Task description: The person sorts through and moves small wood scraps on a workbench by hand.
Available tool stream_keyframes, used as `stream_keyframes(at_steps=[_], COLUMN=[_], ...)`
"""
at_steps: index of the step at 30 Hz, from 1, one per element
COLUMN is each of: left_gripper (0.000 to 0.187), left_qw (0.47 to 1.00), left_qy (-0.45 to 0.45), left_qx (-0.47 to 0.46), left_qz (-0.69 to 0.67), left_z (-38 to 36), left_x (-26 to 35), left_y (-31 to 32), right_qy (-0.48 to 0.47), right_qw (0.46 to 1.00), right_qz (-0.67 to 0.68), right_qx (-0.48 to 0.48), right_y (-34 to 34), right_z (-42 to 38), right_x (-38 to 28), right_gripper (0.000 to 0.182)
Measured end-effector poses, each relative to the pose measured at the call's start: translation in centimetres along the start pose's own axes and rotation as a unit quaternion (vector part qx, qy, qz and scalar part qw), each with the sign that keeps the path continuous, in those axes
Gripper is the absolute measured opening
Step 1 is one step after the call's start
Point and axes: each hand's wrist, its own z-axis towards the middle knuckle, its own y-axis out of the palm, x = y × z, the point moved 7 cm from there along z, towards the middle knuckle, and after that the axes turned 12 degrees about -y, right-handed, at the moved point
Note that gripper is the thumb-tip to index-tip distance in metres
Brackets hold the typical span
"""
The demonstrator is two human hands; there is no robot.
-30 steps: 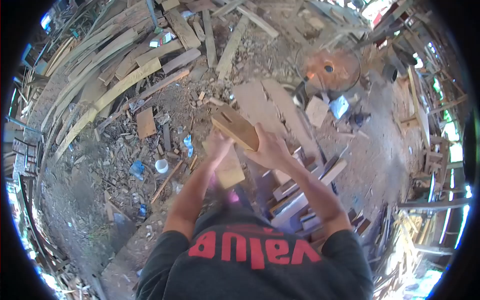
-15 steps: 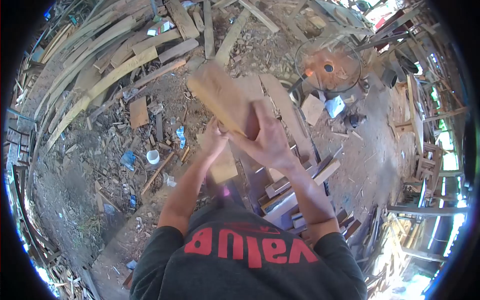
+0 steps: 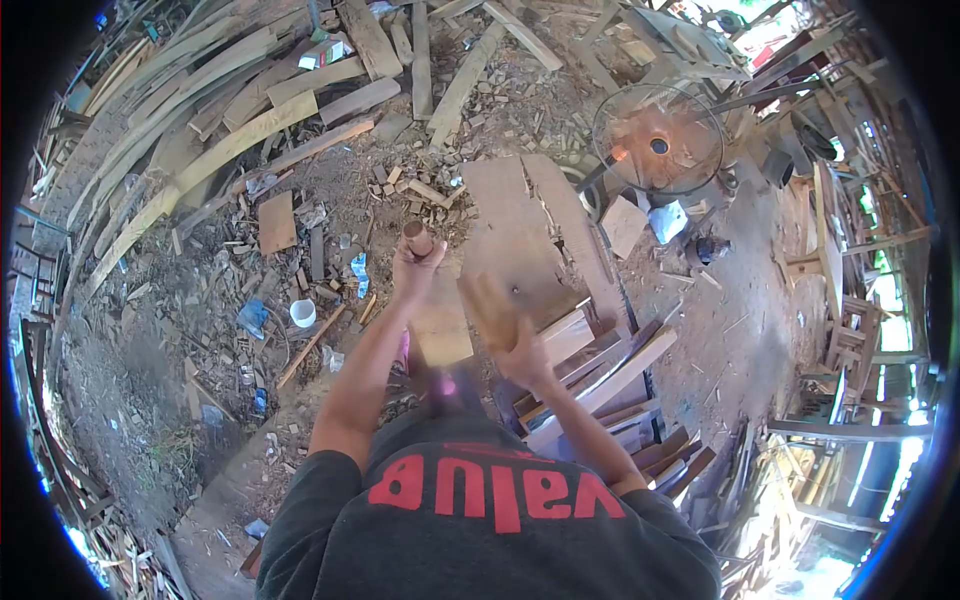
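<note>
Left hand point(image 3: 418, 268) out front, fist wrapped round a short wooden cylinder point(image 3: 417, 238). Right hand point(image 3: 523, 356) grips the near end of a wooden block point(image 3: 490, 308) (motion-blurred), over the wide board's point(image 3: 505, 215) near part. Stacked offcuts point(image 3: 600, 375) crowd the right forearm; bare ground point(image 3: 725, 330) lies beyond them.

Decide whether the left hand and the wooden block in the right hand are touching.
Apart. The head view shows a plain gap between the left hand and the blurred wooden block.
</note>
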Motion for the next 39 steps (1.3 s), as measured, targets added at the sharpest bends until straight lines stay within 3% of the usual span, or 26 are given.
stream_keyframes(at_steps=[2, 4, 5, 7, 9, 24, 39], left_gripper=[0.017, 0.019, 0.019, 0.020, 0.025, 0.024, 0.022], left_qw=[1.000, 0.998, 0.991, 0.976, 0.987, 0.981, 0.975], left_qy=[-0.012, -0.026, -0.001, 0.023, 0.078, 0.073, 0.102], left_qx=[-0.007, -0.014, -0.009, -0.006, -0.011, -0.021, 0.017], left_qz=[0.025, 0.053, 0.134, 0.218, 0.138, 0.178, 0.198], left_z=[1.0, 0.6, -0.4, -2.0, -3.5, -2.9, -3.6], left_x=[-0.6, -0.3, 0.7, 2.4, 3.9, 2.0, 2.7], left_y=[-0.3, -0.2, 0.3, 1.3, 1.7, 1.3, 1.6], right_qy=[0.025, 0.047, 0.069, 0.085, 0.097, 0.082, 0.068], right_qw=[0.953, 0.949, 0.943, 0.943, 0.947, 0.950, 0.958], right_qz=[-0.246, -0.244, -0.243, -0.240, -0.231, -0.221, -0.205], right_qx=[-0.177, -0.197, -0.214, -0.214, -0.199, -0.206, -0.189], right_y=[3.6, 6.3, 7.4, 8.3, 8.2, 7.5, 7.1], right_z=[-2.5, -3.6, -4.1, -4.4, -4.5, -4.4, -4.5], right_x=[1.4, 3.0, 4.1, 4.5, 4.4, 4.9, 5.6], right_gripper=[0.060, 0.060, 0.061, 0.062, 0.061, 0.053, 0.056])
